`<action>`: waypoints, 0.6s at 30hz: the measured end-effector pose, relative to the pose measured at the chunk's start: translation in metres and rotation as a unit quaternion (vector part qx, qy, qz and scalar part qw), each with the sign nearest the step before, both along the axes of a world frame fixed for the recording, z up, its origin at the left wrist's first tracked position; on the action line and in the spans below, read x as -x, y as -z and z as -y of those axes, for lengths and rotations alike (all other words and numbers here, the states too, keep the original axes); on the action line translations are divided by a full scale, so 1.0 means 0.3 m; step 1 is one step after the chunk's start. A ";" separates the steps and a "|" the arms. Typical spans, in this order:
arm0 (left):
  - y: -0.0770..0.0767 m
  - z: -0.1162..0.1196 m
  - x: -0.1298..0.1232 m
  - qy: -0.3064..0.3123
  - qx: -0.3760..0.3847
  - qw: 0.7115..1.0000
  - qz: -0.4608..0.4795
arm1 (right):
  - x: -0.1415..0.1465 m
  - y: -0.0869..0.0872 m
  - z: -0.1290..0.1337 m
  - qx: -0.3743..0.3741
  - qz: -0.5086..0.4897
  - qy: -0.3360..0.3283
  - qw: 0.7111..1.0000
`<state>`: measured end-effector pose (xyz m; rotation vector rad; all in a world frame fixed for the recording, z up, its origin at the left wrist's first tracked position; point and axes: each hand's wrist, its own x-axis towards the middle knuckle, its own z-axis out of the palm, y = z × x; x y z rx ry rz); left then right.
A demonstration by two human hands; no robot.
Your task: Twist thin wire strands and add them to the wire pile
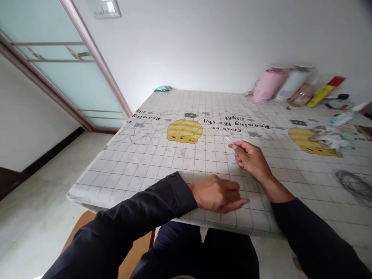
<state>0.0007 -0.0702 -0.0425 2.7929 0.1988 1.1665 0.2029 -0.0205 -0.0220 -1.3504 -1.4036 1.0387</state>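
Note:
Over the checked tablecloth [145,162], my right hand [250,159] is closed in a pinch, thumb against index finger. Just beyond those fingertips shows a thin, short white sliver [228,138]; whether it is held or lies on the cloth I cannot tell. What the pinch holds, if anything, is too small to make out. My left hand [217,193] is lower and nearer the table's front edge, its back towards me and its fingers pointing right. Motion smears its fingers, so their grip is unclear. The two hands are apart.
A coil of thin dark wire [354,184] and a crumpled pale cloth [331,138] lie on the right. Along the wall stand a pink cylinder [269,85], a white cylinder [293,83] and a yellow-red box [325,93]. A green-white packet [162,88] lies at the far left corner.

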 end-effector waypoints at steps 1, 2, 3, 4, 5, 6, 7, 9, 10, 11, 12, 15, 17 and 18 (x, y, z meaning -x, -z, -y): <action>0.016 0.012 -0.015 0.014 0.005 1.000 -0.020 | 0.031 -0.005 -0.011 0.029 -0.015 -0.008 0.999; 0.028 0.018 -0.027 0.024 0.017 0.999 -0.041 | 0.066 -0.012 -0.022 0.053 -0.024 -0.015 0.998; 0.036 0.021 -0.037 0.020 0.037 0.997 -0.067 | 0.105 -0.020 -0.033 0.072 -0.031 -0.024 0.997; 0.041 0.021 -0.042 0.010 0.060 0.994 -0.093 | 0.147 -0.027 -0.046 0.087 -0.037 -0.034 0.995; 0.041 0.018 -0.045 -0.001 0.081 0.990 -0.118 | 0.192 -0.035 -0.059 0.099 -0.044 -0.046 0.993; 0.039 0.015 -0.045 -0.008 0.098 0.985 -0.140 | 0.238 -0.040 -0.075 0.107 -0.049 -0.059 0.991; 0.035 0.011 -0.043 -0.004 0.107 0.982 -0.157 | 0.286 -0.044 -0.092 0.111 -0.053 -0.074 0.990; 0.024 0.004 -0.040 0.029 0.108 0.977 -0.184 | 0.381 -0.045 -0.132 0.119 -0.058 -0.105 0.986; 0.019 0.001 -0.039 0.044 0.107 0.974 -0.196 | 0.429 -0.043 -0.154 0.124 -0.059 -0.119 0.983; 0.015 -0.003 -0.039 0.049 0.106 0.972 -0.206 | 0.475 -0.040 -0.176 0.129 -0.058 -0.133 0.981; 0.013 -0.006 -0.040 0.047 0.105 0.970 -0.213 | 0.520 -0.035 -0.199 0.133 -0.053 -0.144 0.979; 0.015 -0.015 -0.045 0.046 0.094 0.971 -0.216 | 0.641 -0.018 -0.262 0.135 -0.011 -0.164 0.977; 0.018 -0.020 -0.047 0.058 0.081 0.969 -0.225 | 0.706 -0.008 -0.300 0.123 0.047 -0.164 0.978; 0.020 -0.022 -0.047 0.064 0.073 0.968 -0.230 | 0.732 -0.003 -0.317 0.116 0.076 -0.162 0.977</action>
